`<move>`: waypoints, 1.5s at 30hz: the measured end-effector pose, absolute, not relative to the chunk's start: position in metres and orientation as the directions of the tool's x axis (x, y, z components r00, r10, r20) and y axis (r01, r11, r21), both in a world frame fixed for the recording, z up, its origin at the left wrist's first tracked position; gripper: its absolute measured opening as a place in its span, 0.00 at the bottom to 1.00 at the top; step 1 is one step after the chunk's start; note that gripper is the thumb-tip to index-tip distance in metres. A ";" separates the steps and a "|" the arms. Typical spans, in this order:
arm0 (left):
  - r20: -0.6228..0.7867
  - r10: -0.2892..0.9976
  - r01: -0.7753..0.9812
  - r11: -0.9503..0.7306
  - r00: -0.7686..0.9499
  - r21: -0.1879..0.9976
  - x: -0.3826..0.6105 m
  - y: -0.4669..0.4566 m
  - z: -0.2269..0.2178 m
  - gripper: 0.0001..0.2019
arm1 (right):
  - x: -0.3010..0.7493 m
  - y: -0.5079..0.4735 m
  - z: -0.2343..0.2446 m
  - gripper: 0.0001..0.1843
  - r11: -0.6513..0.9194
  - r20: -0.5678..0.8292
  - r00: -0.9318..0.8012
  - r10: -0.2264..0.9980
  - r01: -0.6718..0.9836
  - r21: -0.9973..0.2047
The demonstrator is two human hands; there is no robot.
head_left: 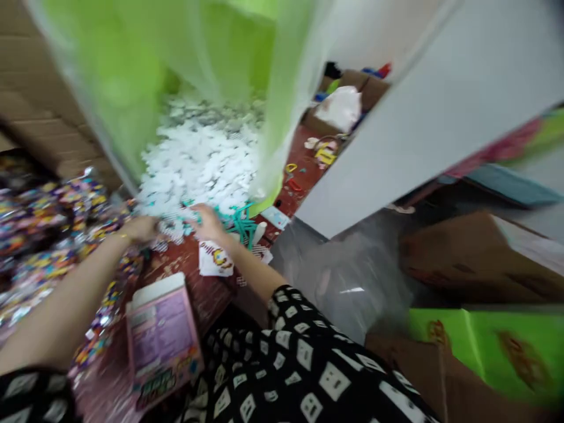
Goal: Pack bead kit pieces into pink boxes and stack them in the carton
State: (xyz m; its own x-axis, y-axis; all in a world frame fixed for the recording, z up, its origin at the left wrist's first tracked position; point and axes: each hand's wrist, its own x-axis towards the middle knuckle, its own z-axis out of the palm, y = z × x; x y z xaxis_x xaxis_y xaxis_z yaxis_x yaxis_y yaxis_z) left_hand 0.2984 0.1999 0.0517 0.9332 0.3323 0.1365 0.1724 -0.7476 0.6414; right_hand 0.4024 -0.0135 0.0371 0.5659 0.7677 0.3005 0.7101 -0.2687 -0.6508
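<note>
Two bare hands meet the near edge of a wide heap of small white pieces (202,161). The right hand (209,223) is spread, thumb apart from the fingers, its tips pointing left toward the other hand; blur hides whether they touch a piece. The left hand (144,228) is angled in from the lower left, palm down, with its fingertips hidden, so I cannot tell whether it grips anything. Between the hands lie a few loose white and teal bits. The heap lies straight ahead of both hands, running away from the person into a green bag (238,47), and neither hand is clearly nearer to it. Just right of the right hand are thin teal sticks (242,223), their long axes pointing different ways; that hand is the nearer one to them. Below the right wrist is a white card (215,259) with a cartoon on it. Closer to the person, a pink and purple box (165,338) lies on the red surface (211,294), and shiny packets (48,252) of colourful bits crowd the left
</note>
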 end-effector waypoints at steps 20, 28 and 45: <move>-0.596 0.443 -0.298 0.896 0.670 0.330 0.087 0.005 0.065 0.09 | 0.410 -0.085 0.004 0.18 -0.568 -0.096 0.587 0.804 0.712 -0.413; -0.564 0.480 -0.371 0.877 0.672 0.306 0.058 -0.023 0.046 0.17 | 0.415 -0.096 0.019 0.29 -0.473 -0.059 0.588 0.807 0.582 -0.662; -0.510 0.725 -0.274 0.664 0.463 0.695 0.098 -0.032 0.036 0.23 | 0.298 -0.131 0.016 0.23 -0.260 0.121 0.696 0.708 0.416 -0.871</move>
State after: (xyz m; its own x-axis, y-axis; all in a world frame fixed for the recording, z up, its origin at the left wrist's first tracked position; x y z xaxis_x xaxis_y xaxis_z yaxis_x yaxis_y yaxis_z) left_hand 0.0976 -0.0325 0.0363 0.4631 0.7250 -0.5098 -0.2742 0.6642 0.6954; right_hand 0.2979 -0.1309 0.0156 0.6958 0.7080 0.1210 0.4163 -0.2602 -0.8712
